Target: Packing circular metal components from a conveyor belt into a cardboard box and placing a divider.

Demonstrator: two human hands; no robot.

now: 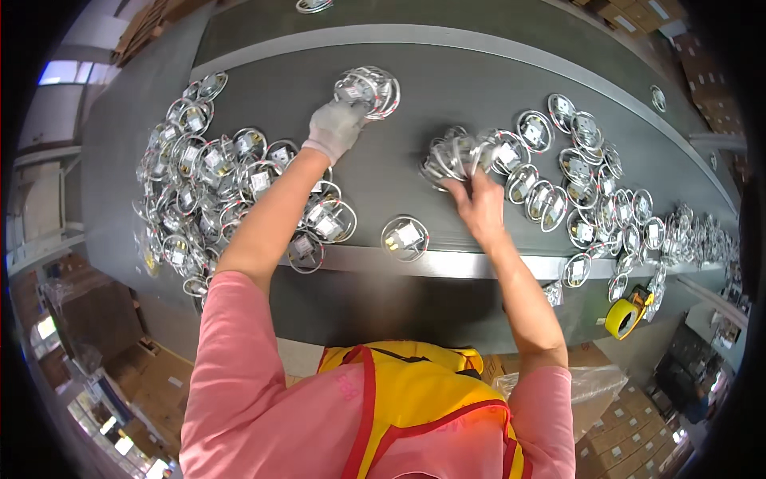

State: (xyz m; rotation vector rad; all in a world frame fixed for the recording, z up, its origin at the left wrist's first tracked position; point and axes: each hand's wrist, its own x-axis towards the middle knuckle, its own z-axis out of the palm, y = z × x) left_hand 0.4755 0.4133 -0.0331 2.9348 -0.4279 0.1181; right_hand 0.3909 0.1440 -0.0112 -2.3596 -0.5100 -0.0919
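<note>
Bare belt [415, 112] open at 12 o'clock, gloved left hand [335, 128] outstretched gripping a coil bundle [369, 89], bare right hand [479, 203] closed on another bundle [456, 156], loose coils [207, 184] crowding 9 and 3 o'clock.

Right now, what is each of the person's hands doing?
Left hand: in a white glove, closed on a bundle of coiled silvery wire rings with white tags.
Right hand: bare, gripping another bundle of wire coils on the dark grey conveyor belt.
</note>
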